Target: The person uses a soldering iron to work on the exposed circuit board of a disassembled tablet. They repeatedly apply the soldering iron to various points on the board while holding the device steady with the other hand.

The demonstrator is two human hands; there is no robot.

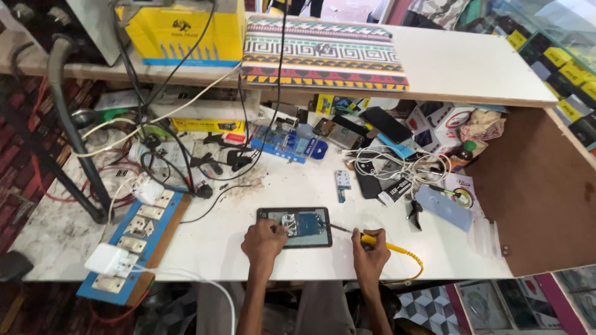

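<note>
An opened phone [294,226] lies flat on the white workbench [261,186], its back off and a blue circuit board showing. My left hand [264,242] rests on the phone's near left corner, fingers pinched on a thin tool over the board. My right hand [369,248] grips a yellow-handled soldering iron [372,239]; its dark tip points left and reaches the phone's right edge. A yellow cord [410,257] loops from the iron toward the bench's front edge.
A blue power strip [139,232] with a white charger [110,259] lies at the left. Tangled cables [186,161], phone parts, boxes and a small circuit board [342,180] crowd the back. A patterned laptop [323,53] and yellow box [183,31] sit on the shelf above.
</note>
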